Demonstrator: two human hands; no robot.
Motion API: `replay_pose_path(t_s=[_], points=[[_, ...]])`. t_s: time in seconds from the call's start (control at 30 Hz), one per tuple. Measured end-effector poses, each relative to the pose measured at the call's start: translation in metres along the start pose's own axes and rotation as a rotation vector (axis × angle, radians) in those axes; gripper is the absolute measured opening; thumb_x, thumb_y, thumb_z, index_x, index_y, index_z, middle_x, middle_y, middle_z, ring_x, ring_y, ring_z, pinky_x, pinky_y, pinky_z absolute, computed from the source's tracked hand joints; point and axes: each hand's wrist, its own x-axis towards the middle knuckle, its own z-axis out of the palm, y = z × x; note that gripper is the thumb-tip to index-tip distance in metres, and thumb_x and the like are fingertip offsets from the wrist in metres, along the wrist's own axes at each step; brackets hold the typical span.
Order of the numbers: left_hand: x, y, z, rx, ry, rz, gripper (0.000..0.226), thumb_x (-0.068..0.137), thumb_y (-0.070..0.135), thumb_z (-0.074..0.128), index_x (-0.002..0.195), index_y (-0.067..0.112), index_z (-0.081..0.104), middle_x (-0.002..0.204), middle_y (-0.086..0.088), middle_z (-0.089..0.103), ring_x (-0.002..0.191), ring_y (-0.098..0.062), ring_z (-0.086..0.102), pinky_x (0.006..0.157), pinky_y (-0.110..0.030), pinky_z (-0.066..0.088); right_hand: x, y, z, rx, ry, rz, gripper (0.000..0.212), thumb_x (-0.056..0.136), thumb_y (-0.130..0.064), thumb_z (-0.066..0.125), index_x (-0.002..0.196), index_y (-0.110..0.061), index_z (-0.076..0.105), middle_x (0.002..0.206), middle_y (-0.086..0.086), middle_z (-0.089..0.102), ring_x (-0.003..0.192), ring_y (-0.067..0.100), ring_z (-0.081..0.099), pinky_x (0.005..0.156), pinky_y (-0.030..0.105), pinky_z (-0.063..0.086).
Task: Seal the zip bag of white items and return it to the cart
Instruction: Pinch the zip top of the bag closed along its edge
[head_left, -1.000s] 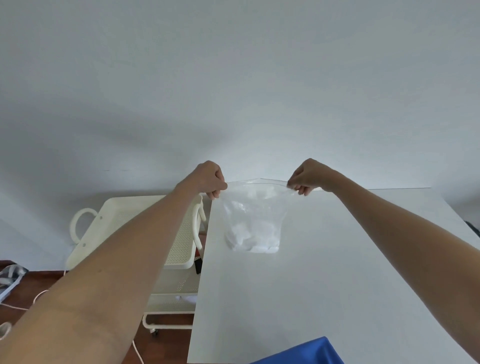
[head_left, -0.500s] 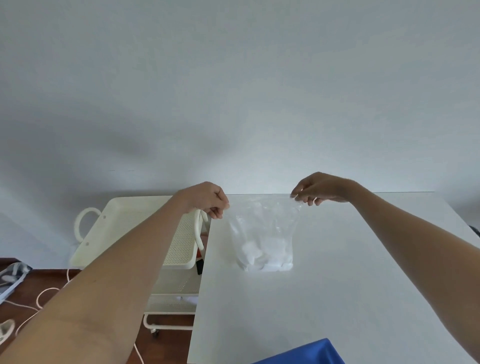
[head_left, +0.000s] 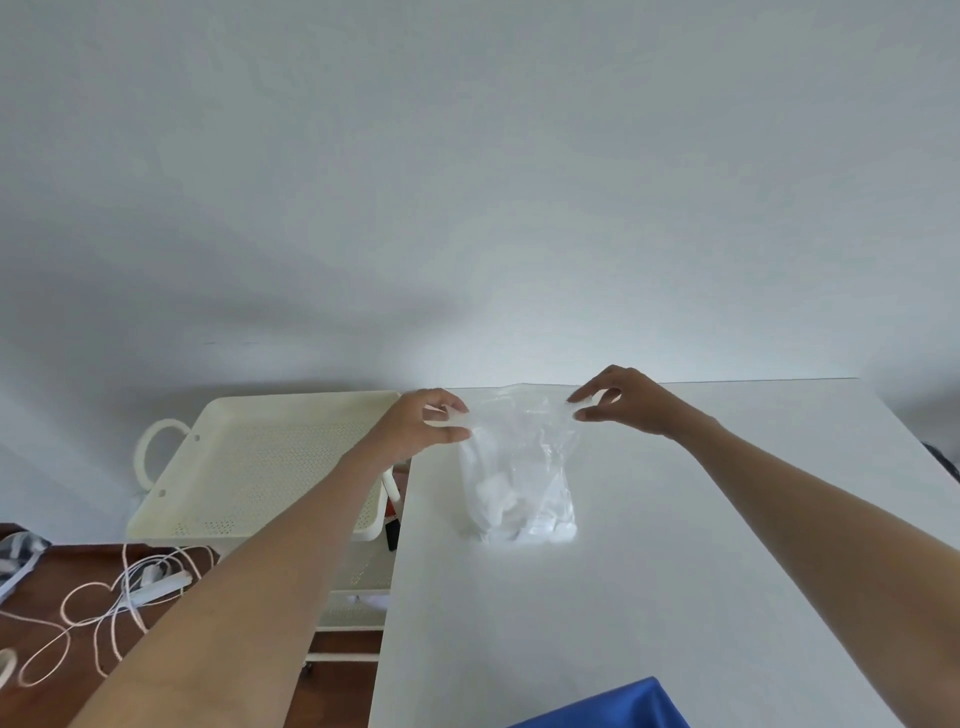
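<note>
The clear zip bag (head_left: 519, 467) stands upright on the white table (head_left: 675, 571), near its far edge and close to its left edge, with white items (head_left: 511, 501) settled at the bottom. The left hand (head_left: 418, 428) pinches the bag's top left corner between thumb and fingers; the right hand (head_left: 621, 402) pinches the top right corner, remaining fingers loosely spread. Whether the zip is closed cannot be told. The cream cart (head_left: 249, 462) stands just beside the table's left edge, its perforated top tray bare. White cord (head_left: 104, 603) lies on the floor left of the cart. Blue cloth (head_left: 613, 709) overlaps the table's near edge.
</note>
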Motion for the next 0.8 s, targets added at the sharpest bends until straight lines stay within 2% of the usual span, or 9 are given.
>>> replay_pose_path(t_s=[0.07,0.17,0.23,0.27,0.4,0.5,0.6,0.7,0.8], points=[[0.001,-0.005,0.002,0.010,0.053,0.038,0.019,0.082,0.018,0.082,0.098,0.010,0.076,0.112,-0.008,0.072,0.108,-0.016,0.068,0.102,-0.035,0.050,0.001,0.002,-0.001,0.004,0.006,0.008,0.016,0.083,-0.031,0.086,0.098,-0.025,0.082,0.109,-0.007,0.064,0.086,0.011,0.067,0.076,0.020,0.047],[0.002,-0.010,-0.001,-0.014,0.095,0.020,0.020,0.084,0.024,0.081,0.097,0.009,0.078,0.104,0.001,0.077,0.102,-0.003,0.069,0.093,-0.022,0.050,0.002,0.004,-0.006,0.022,-0.020,0.022,0.015,0.079,-0.033,0.089,0.087,-0.024,0.080,0.095,-0.012,0.072,0.071,0.001,0.066,0.068,0.018,0.045],[0.003,-0.007,-0.006,-0.038,0.086,0.013,0.023,0.082,0.026,0.082,0.099,0.011,0.079,0.100,0.010,0.078,0.099,0.008,0.068,0.086,-0.012,0.046,0.004,0.004,-0.009,0.055,-0.022,0.008,0.019,0.079,-0.029,0.090,0.086,-0.018,0.078,0.091,-0.004,0.077,0.068,0.006,0.066,0.068,0.024,0.048],[0.004,-0.005,-0.008,-0.055,0.081,0.018,0.022,0.082,0.025,0.082,0.100,0.011,0.080,0.099,0.010,0.078,0.099,0.007,0.069,0.086,-0.010,0.046,0.005,0.003,-0.011,0.072,-0.017,-0.001,0.020,0.079,-0.027,0.090,0.086,-0.015,0.077,0.091,0.000,0.079,0.072,0.010,0.067,0.068,0.027,0.050],[0.008,0.004,-0.017,-0.130,0.151,0.057,0.015,0.085,0.018,0.080,0.095,0.007,0.079,0.096,-0.006,0.079,0.092,-0.011,0.073,0.086,-0.017,0.054,0.010,0.001,-0.021,0.217,-0.092,0.010,0.023,0.081,-0.026,0.088,0.094,-0.010,0.078,0.098,0.000,0.082,0.092,0.010,0.075,0.081,0.029,0.056],[0.011,0.010,-0.017,-0.262,0.216,0.035,0.021,0.090,0.015,0.074,0.098,-0.004,0.071,0.094,-0.018,0.073,0.088,-0.023,0.073,0.081,-0.026,0.061,0.014,-0.005,-0.026,0.366,-0.118,-0.014,0.029,0.084,-0.026,0.086,0.102,-0.007,0.075,0.107,0.006,0.082,0.106,0.019,0.076,0.092,0.035,0.056],[0.013,0.015,-0.015,-0.280,0.275,0.024,0.022,0.091,0.014,0.073,0.099,-0.006,0.066,0.086,-0.012,0.068,0.076,-0.017,0.073,0.073,-0.027,0.061,0.016,-0.009,-0.024,0.473,-0.049,-0.039,0.028,0.084,-0.022,0.086,0.107,-0.010,0.073,0.107,0.010,0.082,0.102,0.019,0.077,0.086,0.033,0.053],[0.011,0.013,-0.016,-0.323,0.292,0.031,0.027,0.086,0.015,0.078,0.100,-0.005,0.064,0.076,-0.011,0.073,0.070,-0.018,0.075,0.065,-0.022,0.058,0.017,-0.006,-0.022,0.546,-0.008,-0.024,0.039,0.084,-0.022,0.086,0.119,-0.015,0.070,0.107,0.010,0.081,0.101,0.019,0.076,0.083,0.032,0.053],[0.007,0.007,-0.014,-0.391,0.270,-0.006,0.039,0.079,0.019,0.085,0.106,-0.001,0.064,0.079,-0.016,0.076,0.073,-0.029,0.077,0.071,-0.031,0.059,0.016,0.001,-0.017,0.585,-0.045,0.037,0.039,0.084,-0.021,0.085,0.121,-0.016,0.073,0.110,0.009,0.081,0.102,0.019,0.075,0.084,0.031,0.051]])
